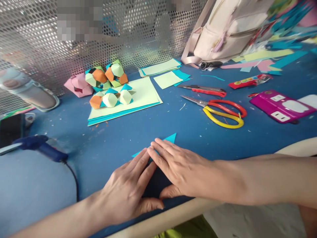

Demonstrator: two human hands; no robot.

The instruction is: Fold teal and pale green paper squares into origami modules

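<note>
A small piece of blue paper (171,138) lies on the blue table near its front edge, mostly covered by my hands. Its pointed corners stick out at the left and the upper right. My left hand (132,183) rests on it with fingers stretched out and the thumb apart. My right hand (182,165) lies flat over the paper from the right, its fingers extended and their tips touching those of the left hand. Beyond them, folded paper modules (110,99) in cream, orange and blue sit on a stack of cream and blue sheets (146,91).
Scissors (218,110) and a red cutter knife (208,91) lie beyond my right hand, with a purple device (281,105) farther right. A glue gun (42,147) and a bottle (29,89) are at the left. A backpack (223,33) and paper scraps (269,54) stand behind.
</note>
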